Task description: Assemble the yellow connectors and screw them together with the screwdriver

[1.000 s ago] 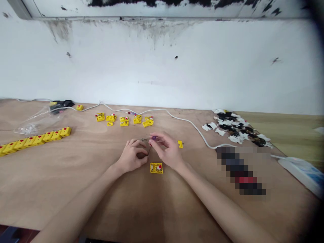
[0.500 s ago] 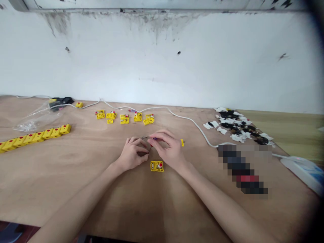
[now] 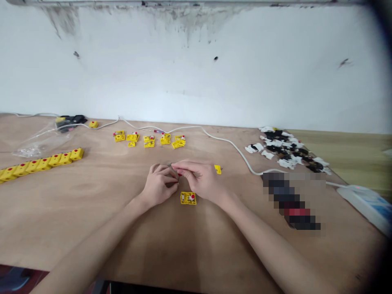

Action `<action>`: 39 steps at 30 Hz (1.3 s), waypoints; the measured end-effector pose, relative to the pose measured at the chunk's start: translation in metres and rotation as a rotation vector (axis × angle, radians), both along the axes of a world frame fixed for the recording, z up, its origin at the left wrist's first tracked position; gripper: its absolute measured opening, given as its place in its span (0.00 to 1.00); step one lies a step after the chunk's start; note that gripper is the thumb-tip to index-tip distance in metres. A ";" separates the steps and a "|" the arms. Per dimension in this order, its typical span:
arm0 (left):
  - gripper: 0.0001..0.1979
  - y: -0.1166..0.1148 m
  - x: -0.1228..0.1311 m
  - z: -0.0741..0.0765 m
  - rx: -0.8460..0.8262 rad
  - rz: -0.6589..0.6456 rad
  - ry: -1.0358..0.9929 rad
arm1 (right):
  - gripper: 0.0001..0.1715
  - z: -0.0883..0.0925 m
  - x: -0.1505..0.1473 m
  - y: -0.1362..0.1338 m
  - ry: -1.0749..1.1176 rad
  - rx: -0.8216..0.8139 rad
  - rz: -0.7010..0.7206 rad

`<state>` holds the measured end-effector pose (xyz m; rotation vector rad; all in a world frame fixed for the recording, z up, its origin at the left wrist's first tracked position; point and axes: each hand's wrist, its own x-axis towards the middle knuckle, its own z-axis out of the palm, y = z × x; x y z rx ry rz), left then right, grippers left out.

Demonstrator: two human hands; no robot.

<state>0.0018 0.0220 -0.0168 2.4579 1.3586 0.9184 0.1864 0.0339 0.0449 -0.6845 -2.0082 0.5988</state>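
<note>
At the middle of the table my left hand (image 3: 159, 184) is closed, with thumb and fingertips bent inward. My right hand (image 3: 204, 179) is closed too, its fingers pinched together right beside the left fingertips. A bit of red (image 3: 179, 173) and a small grey tip (image 3: 169, 164) show between the hands, but the fingers hide most of whatever they hold. Just below the hands lies an opened yellow casing (image 3: 188, 198) with white parts and a red button inside. A small yellow piece (image 3: 217, 169) rests beyond my right hand.
Several opened yellow casings (image 3: 149, 141) lie farther back, near a thin screwdriver (image 3: 157, 131). A row of yellow blocks (image 3: 44, 164) and a plastic bag (image 3: 33, 150) are left. Right are a white cable (image 3: 232, 146), black and white pieces (image 3: 286, 149) and a power strip (image 3: 364, 204).
My right hand has turned over slightly and moved closer to my left fingertips; the purple bit seen in its fingers is now hidden. The whole view has shifted a little.
</note>
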 end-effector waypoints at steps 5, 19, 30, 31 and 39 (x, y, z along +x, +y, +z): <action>0.06 -0.008 0.009 -0.002 -0.004 0.112 -0.008 | 0.16 -0.006 -0.004 -0.002 0.001 -0.002 -0.075; 0.08 -0.001 0.018 -0.007 0.078 0.059 0.018 | 0.08 -0.007 0.001 0.006 0.063 -0.139 -0.144; 0.10 -0.010 0.029 -0.013 0.033 0.134 0.186 | 0.09 0.001 0.007 0.009 0.011 -0.269 -0.013; 0.10 -0.011 0.031 -0.013 0.022 0.143 0.189 | 0.10 0.002 0.008 0.009 -0.003 -0.258 -0.013; 0.10 -0.014 0.040 -0.013 -0.049 0.225 0.175 | 0.12 -0.002 0.009 0.010 -0.035 -0.176 -0.034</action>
